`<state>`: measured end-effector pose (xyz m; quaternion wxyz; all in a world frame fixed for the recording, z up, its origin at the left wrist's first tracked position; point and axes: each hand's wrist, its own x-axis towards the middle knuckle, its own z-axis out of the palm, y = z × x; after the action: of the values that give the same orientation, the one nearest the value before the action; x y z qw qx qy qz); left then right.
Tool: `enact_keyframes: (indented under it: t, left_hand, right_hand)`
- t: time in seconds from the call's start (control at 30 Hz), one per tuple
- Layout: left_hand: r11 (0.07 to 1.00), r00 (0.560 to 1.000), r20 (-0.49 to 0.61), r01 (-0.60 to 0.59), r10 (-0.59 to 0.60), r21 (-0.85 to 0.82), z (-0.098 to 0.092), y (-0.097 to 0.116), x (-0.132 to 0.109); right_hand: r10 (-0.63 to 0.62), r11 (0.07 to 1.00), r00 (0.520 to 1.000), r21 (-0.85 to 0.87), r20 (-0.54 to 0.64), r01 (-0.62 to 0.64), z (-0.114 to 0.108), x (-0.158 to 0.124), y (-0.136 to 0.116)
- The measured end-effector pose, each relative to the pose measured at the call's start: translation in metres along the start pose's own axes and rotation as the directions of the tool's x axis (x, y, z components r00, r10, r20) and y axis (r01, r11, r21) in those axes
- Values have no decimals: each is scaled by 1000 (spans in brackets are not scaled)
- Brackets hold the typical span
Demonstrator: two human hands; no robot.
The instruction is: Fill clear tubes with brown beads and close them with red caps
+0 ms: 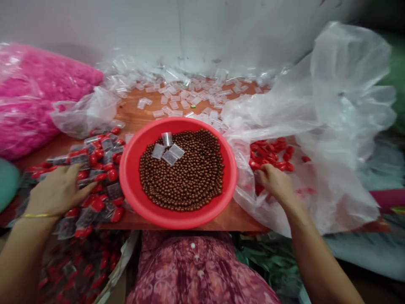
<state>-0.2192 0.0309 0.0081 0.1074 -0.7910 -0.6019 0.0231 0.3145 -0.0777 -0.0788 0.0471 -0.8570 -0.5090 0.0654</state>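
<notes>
A red plastic basin (133, 169) full of small brown beads (186, 177) stands in the middle of the wooden table, with three small clear bags (167, 150) lying on the beads. My left hand (58, 190) rests flat, fingers spread, on a pile of filled packets with red pieces (101, 169) left of the basin. My right hand (275, 179) reaches into a large clear plastic bag (316, 122) on the right, its fingers curled among loose red pieces (272, 152); what they grip is hidden.
Several empty small clear bags (190, 93) are scattered across the back of the table by the wall. A big bag of pink material (34, 93) sits at the far left. More filled packets (79, 266) lie below the table edge at left.
</notes>
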Motion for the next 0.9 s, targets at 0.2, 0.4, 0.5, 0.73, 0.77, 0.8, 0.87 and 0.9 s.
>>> enact_keyframes:
  t: [0.2,0.4,0.5,0.73,0.77,0.8,0.87,0.9]
  left_hand:
    - [923,920,-130,-380,371,-60,-30,101,39]
    - [722,721,87,-691,688,20,-1,170,87]
    - [668,662,193,-743,724,44,6,178,97]
    - [678,632,290,-729,719,-93,1,195,82]
    - [690,635,297,-709,713,-142,0,201,82]
    - [708,644,304,-679,702,-196,0,209,83]
    - [760,697,308,-557,647,-337,0,225,88]
    - [778,730,309,-475,609,-411,1,233,92]
  right_hand:
    - [227,565,962,825,-150,-5,-33,-4,-38]
    - [-88,379,952,874,-293,304,-48,-29,-123]
    - [-188,304,941,894,-282,329,-36,-34,-147]
    - [-283,184,952,968,-116,173,-28,-30,-155]
    - [-295,174,950,972,-105,161,-29,-29,-155]
    - [-306,166,947,974,-100,156,-30,-29,-154]
    - [-318,154,943,976,-99,154,-31,-30,-155]
    - [-320,149,942,977,-98,152,-31,-30,-155]
